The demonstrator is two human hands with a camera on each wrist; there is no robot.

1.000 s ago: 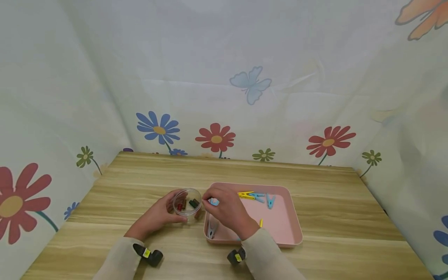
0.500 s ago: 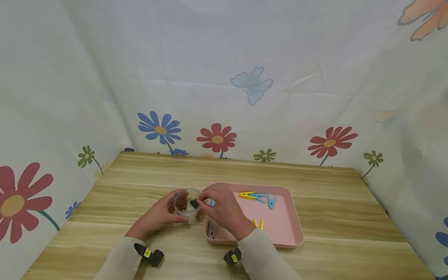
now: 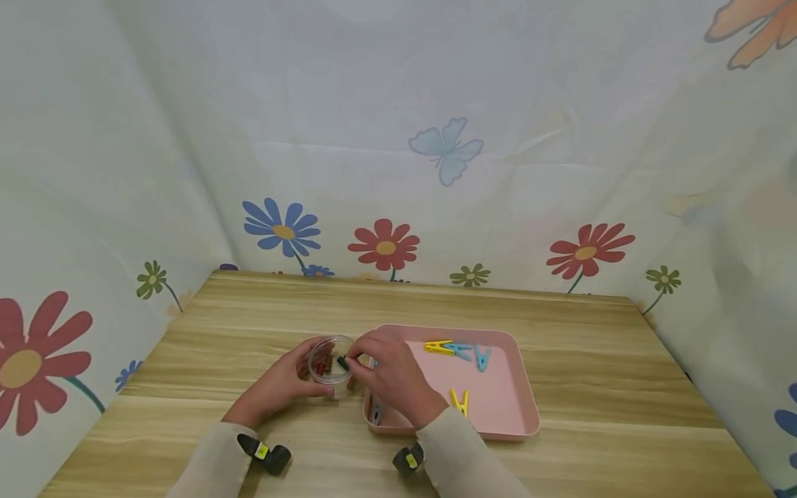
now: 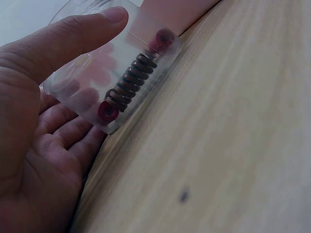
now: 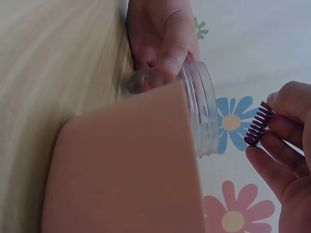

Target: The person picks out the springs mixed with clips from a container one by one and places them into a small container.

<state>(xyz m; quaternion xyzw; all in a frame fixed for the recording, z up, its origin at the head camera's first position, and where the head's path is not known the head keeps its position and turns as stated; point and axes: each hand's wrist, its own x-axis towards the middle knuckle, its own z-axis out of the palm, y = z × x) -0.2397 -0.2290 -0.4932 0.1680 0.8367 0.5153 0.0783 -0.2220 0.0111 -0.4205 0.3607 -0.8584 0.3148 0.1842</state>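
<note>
My left hand (image 3: 283, 380) holds a clear plastic jar (image 5: 200, 104) upright at the table, its mouth uncovered. Inside lie a brown coil spring (image 4: 129, 82), red springs (image 4: 108, 112) and a dark green spring (image 3: 342, 362). In the left wrist view the thumb (image 4: 92, 31) lies along the jar's side. My right hand (image 3: 395, 377) pinches a dark coil spring (image 5: 259, 124) between thumb and fingertips. In the right wrist view that spring sits just outside the jar's threaded rim; in the head view the fingertips overlap the rim's right edge.
A pink tray (image 3: 498, 398) stands right of the jar, its near left part under my right hand. In it lie a yellow clothespin (image 3: 461, 402), a blue clothespin (image 3: 482, 357), a yellow and blue pair (image 3: 439, 347) and a grey clothespin (image 3: 376, 411). A printed curtain (image 3: 373, 173) surrounds the wooden table (image 3: 249, 304).
My right hand has moved left from the tray's edge to the jar's rim, uncovering the yellow clothespin in the tray. The left hand and jar have stayed put.
</note>
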